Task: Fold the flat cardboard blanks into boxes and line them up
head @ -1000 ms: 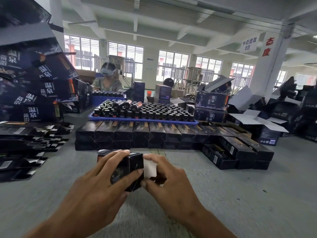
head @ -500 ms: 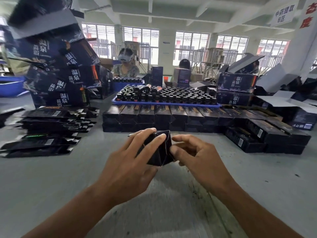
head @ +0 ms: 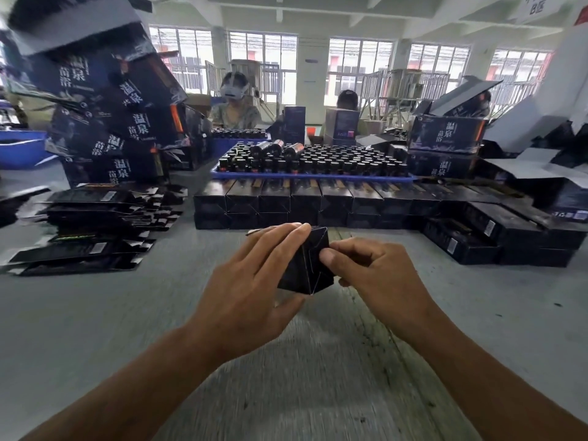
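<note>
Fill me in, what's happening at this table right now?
A person is folding a small black box above the table. The left hand grips its side while the right hand presses the end flaps shut. Folded boxes already sit in a stacked row just behind, in front of a blue tray of bottles. Flat blanks wait in piles to the left.

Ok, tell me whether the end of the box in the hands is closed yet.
Closed, it seems: the black box shows dark end flaps folded flat across one another, with no white inside showing. Whether they are locked, cannot tell.
</note>
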